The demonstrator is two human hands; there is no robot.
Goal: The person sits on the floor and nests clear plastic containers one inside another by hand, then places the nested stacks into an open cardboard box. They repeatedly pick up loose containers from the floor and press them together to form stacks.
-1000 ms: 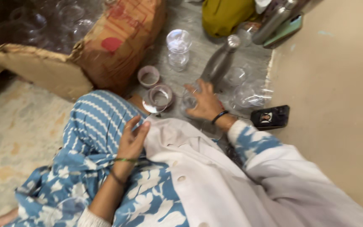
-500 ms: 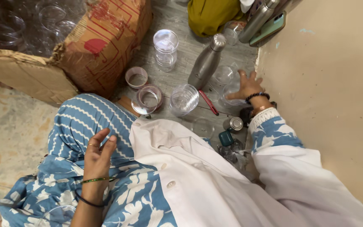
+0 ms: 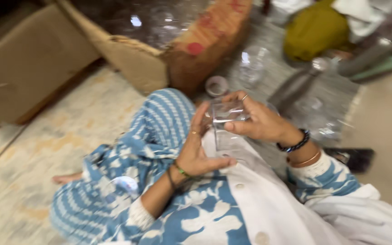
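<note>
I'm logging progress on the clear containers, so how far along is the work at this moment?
Done: clear containers already fill the cardboard box. In hand: both the left hand and right hand hold one clear plastic container over the lap. Left: more clear containers and a roll of tape sit on the floor beside a grey bottle.

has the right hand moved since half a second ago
Yes. The right hand has come away from the floor by the steel bottle, in over the lap, gripping a clear container.

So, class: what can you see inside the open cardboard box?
Inside the box are blurred clear glass items, catching light. Their number and exact kind cannot be told; the box walls hide the lower ones.
</note>
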